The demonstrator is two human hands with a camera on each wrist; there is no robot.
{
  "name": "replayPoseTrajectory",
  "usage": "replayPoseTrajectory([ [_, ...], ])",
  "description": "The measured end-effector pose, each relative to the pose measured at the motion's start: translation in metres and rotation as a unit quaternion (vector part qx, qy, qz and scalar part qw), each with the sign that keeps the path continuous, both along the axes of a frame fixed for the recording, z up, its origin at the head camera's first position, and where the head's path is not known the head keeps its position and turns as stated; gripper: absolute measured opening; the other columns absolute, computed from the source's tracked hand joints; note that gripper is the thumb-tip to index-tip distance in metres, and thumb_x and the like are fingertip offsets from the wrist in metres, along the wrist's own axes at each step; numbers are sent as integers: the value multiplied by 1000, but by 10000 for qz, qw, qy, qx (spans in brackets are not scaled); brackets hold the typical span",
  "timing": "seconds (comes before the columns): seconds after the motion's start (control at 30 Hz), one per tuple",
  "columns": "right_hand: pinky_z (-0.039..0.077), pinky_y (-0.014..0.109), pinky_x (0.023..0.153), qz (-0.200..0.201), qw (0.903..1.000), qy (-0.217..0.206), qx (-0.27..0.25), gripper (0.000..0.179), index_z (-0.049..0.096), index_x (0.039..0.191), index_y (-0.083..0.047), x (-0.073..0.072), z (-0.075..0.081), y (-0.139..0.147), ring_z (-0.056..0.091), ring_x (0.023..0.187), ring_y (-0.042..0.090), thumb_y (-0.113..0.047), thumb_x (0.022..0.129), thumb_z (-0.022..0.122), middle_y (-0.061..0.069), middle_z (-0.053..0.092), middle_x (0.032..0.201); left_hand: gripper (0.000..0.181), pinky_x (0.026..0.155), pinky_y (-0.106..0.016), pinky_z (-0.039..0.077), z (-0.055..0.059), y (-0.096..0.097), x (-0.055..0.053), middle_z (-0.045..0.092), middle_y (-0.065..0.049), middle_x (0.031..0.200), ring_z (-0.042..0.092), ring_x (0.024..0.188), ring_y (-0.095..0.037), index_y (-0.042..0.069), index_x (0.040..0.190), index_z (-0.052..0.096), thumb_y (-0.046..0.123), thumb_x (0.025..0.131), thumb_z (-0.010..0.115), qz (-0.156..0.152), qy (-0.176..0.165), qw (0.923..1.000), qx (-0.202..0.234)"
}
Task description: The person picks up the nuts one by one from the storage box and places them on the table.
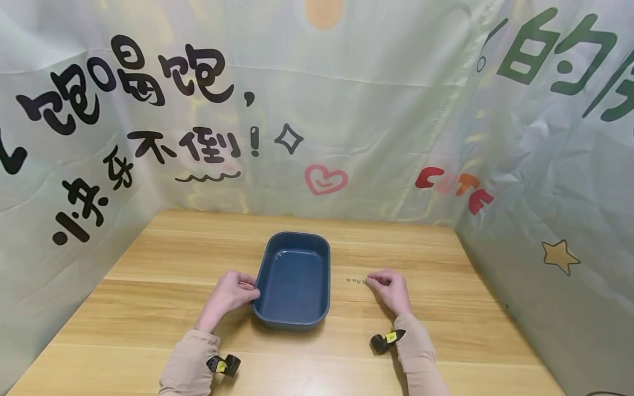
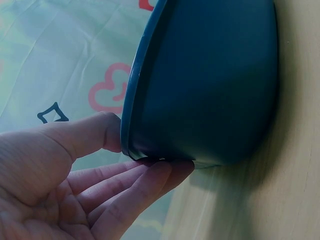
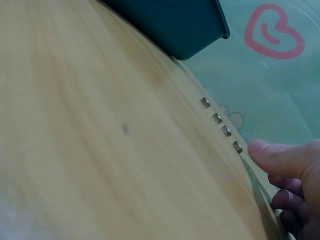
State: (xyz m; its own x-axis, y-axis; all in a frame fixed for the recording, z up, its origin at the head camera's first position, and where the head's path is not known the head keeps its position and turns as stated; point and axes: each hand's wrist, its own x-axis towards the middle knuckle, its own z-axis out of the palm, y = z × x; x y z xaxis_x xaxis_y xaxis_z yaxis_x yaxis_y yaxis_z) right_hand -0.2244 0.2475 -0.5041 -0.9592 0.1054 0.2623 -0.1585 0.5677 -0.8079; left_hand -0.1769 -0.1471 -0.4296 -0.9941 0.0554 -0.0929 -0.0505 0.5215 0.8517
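Observation:
A deep blue rectangular basin [image 1: 292, 325] stands on the wooden table. My left hand [image 1: 234, 292] holds its left wall, thumb at the rim and the other fingers against the outside, as the left wrist view shows. Right of the basin, several small metal nuts [image 3: 226, 131] lie in a short row. My right hand [image 1: 391, 290] is at the right end of that row, thumb tip close beside the last nut [image 3: 237, 147]. Its other fingers are bent, the index finger mostly hidden behind the thumb in the right wrist view. Nothing shows in its grasp.
The wooden table [image 1: 198, 247] runs back to a printed cloth curtain [image 1: 386, 126], which also hangs along both sides. Small bright specks [image 1: 279, 254] show inside the basin at its far left corner. A black wrist camera [image 1: 380, 344] is strapped to each sleeve.

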Motion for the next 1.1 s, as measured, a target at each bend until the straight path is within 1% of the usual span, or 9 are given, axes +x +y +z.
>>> replayPoseTrajectory([
  [0.17, 51, 16, 75, 6, 9998, 59, 212, 9, 80, 90, -6, 2, -1, -2, 61, 81, 8, -10, 82, 81, 10, 73, 90, 32, 72, -32, 63, 1, 1, 0, 77, -23, 92, 76, 79, -24, -11, 103, 70, 4, 76, 73, 3, -35, 10000, -13],
  [0.3, 53, 18, 79, -11, 9995, 113, 303, 9, 80, 91, -6, 3, -1, -3, 64, 86, 14, -9, 82, 80, 10, 72, 90, 32, 72, -33, 63, 2, 0, 0, 76, -23, 93, 76, 79, -24, -12, 104, 70, 4, 76, 72, 18, -55, 10000, -9],
  [0.4, 54, 19, 81, -18, 9994, 158, 321, 10, 80, 92, -5, 3, -2, -3, 65, 86, 15, -7, 82, 80, 10, 72, 90, 33, 71, -32, 63, 1, 0, 0, 77, -23, 92, 75, 78, -23, -11, 105, 70, 4, 76, 72, 46, -79, 10000, 14],
  [0.57, 52, 18, 77, -35, 9990, 189, 396, 10, 80, 92, -4, 3, -4, -2, 64, 83, 14, -7, 82, 80, 10, 72, 88, 33, 71, -32, 63, 1, 0, 0, 77, -23, 92, 75, 78, -23, -12, 105, 69, 3, 76, 72, 16, -79, 9999, 61],
  [0.77, 53, 18, 76, -42, 9982, 294, 528, 9, 81, 91, -6, 4, -6, -2, 65, 83, 16, -7, 83, 80, 8, 73, 87, 32, 69, -32, 63, 1, 1, 1, 76, -23, 91, 75, 77, -23, -13, 104, 69, 2, 76, 72, 16, -47, 9999, 104],
  [1.0, 48, 19, 69, 28, 9978, 349, 559, 9, 81, 91, -6, 5, -6, -2, 60, 77, 10, -7, 83, 79, 8, 72, 85, 32, 68, -31, 62, 0, 1, 0, 76, -23, 90, 75, 76, -22, -12, 104, 70, 2, 75, 72, 42, -19, 10000, 52],
  [1.1, 48, 19, 68, 42, 9979, 322, 567, 9, 81, 92, -6, 5, -6, -1, 59, 77, 8, -9, 84, 79, 8, 72, 86, 32, 68, -31, 62, -1, 1, 0, 76, -23, 90, 75, 76, -22, -12, 104, 70, 2, 75, 72, 40, -12, 10000, 48],
])
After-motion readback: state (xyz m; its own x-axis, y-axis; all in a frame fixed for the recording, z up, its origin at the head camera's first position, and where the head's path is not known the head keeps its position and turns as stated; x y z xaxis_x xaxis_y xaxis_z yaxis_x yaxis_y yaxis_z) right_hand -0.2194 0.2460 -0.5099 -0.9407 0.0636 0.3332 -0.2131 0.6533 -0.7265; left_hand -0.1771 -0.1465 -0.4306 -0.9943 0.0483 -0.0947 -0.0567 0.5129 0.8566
